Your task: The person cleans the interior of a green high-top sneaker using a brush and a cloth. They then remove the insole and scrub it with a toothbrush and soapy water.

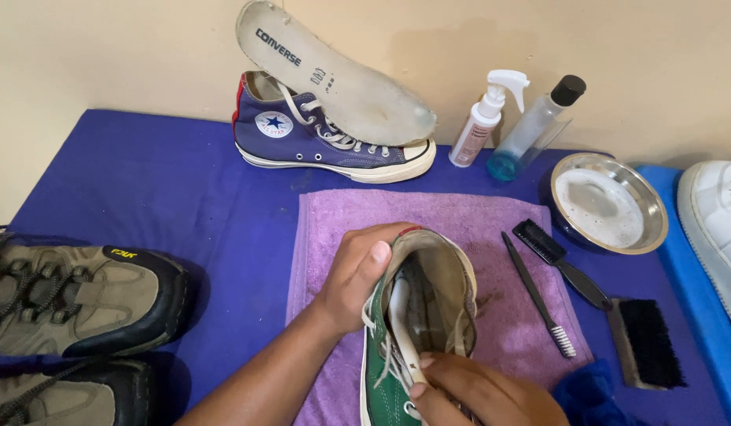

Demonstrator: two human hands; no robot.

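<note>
Right hand (480, 394): fingers closed on green sneaker's (401, 347) laced side.
Left hand (357, 276): fingers gripping its heel collar, over purple towel (460, 221).
Steel bowl (606, 201): seemingly foamy water.
Bottles: white sprayer (484, 118); clear bottle (535, 130), blue liquid.

I see my left hand (353, 280) gripping the heel collar of a green high-top sneaker (413, 331), thumb hooked over the rim, while my right hand (484, 394) pinches its tongue and laces. The shoe sits on a purple towel (342, 221) under both hands. Just right of my hands lie a slim black brush (539, 296) and two larger brushes (645, 343). Beyond them, a steel bowl (610, 205) of foamy water; beyond my left hand, a navy high-top sneaker (318, 138).
</note>
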